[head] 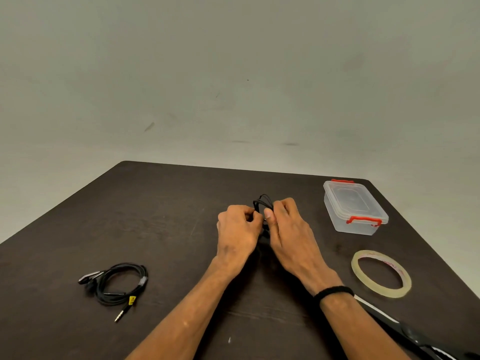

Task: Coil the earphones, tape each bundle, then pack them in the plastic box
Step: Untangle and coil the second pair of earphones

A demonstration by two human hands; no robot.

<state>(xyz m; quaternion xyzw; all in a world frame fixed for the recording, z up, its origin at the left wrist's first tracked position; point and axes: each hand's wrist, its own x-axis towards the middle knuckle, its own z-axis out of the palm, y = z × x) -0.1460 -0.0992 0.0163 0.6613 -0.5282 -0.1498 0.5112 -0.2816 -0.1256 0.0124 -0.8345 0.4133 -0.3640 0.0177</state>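
Both hands meet over the middle of the dark table (168, 216). My left hand (237, 229) and my right hand (288, 224) pinch a coil of black earphone cable (262, 201), whose loops stick up between the fingertips. Most of that coil is hidden behind the fingers. A second pair of black earphones (118, 283) lies coiled at the front left, bound with a strip of tape, its jack plug pointing toward me. A roll of clear tape (381, 274) lies flat at the right. The clear plastic box (354, 206) with red clips stands at the back right, lid on.
Black-handled scissors (405, 331) lie along the front right edge of the table, partly under my right forearm. A plain grey wall rises behind the table's far edge.
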